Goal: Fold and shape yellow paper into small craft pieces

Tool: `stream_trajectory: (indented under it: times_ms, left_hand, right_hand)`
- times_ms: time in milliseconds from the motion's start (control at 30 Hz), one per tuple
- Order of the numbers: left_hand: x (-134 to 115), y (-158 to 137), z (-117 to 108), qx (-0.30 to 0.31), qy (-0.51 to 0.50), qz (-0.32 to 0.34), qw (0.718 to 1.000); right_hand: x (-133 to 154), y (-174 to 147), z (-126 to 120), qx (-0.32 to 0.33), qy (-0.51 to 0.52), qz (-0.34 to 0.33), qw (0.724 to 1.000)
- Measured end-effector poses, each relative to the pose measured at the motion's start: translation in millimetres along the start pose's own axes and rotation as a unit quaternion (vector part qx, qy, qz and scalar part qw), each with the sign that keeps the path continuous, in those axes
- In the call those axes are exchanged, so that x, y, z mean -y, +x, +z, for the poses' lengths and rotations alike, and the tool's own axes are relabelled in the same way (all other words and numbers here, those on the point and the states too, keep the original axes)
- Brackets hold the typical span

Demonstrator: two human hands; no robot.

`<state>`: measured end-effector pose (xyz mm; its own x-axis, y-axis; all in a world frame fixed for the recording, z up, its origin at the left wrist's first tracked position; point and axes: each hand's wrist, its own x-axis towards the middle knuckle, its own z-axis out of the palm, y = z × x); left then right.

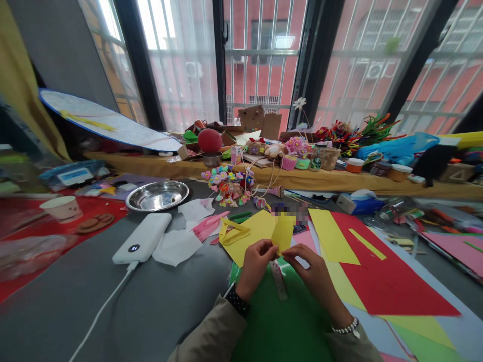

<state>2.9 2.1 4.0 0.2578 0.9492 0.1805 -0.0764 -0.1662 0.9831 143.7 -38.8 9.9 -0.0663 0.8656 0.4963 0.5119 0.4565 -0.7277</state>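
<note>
A small piece of yellow paper [284, 232] is held up above the green mat [279, 327]. My left hand [257, 264] pinches its lower left edge, and my right hand [310, 269] pinches the lower right corner with thumb and finger. Below the hands a narrow ruler-like strip [278, 282] lies on the mat. Behind them is a larger yellow sheet [256, 229], with a folded yellow paper strip [232, 232] on its left part. To the right, a red sheet [396, 281] carries a yellow sheet [335, 236] and a thin yellow strip [368, 245].
A white power bank [143, 239] with a cable lies left, near a steel dish [157, 195] and torn white paper [177, 247]. Colourful craft flowers [230, 183] stand at the back. A blue tissue pack [360, 202] is at the right, and a paper cup [62, 208] far left.
</note>
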Motion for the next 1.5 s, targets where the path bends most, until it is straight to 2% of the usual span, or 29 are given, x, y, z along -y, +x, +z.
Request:
stream_trajectory:
  times_ms: [233,400,500,600,700,867,1200,1500]
  left_hand:
    - [-2.1,-2.1,2.4,0.015,0.003,-0.011,1.000]
    - [-6.3,-2.1,4.2,0.037,-0.027,-0.048,0.998]
    - [-4.6,0.2,2.8,0.012,-0.042,-0.057,0.997]
    - [-0.8,2.5,0.5,-0.005,-0.062,-0.066,0.996]
    - [1.7,3.1,-0.6,-0.001,-0.066,-0.064,0.996]
    - [-0.6,1.1,1.1,0.009,-0.041,-0.049,0.998]
    - [-8.1,-3.6,3.4,0.044,-0.061,-0.072,0.995]
    - [-8.3,-4.9,2.1,0.089,-0.016,-0.047,0.995]
  right_hand:
    - [-4.0,1.4,-4.4,-0.011,0.057,0.081,0.995]
    - [-4.2,1.3,-6.5,-0.020,0.082,0.087,0.993]
    - [-4.1,1.2,-7.8,-0.025,0.093,0.093,0.991]
    - [-4.2,1.3,-8.8,0.008,0.090,0.070,0.993]
    - [-3.7,1.7,-9.4,0.038,0.078,0.061,0.994]
    - [-1.9,2.5,-9.0,0.020,0.053,0.058,0.997]
    - [-3.3,1.8,-2.3,0.001,0.166,0.155,0.974]
    - [-1.7,0.9,-3.8,-0.004,0.142,0.168,0.976]
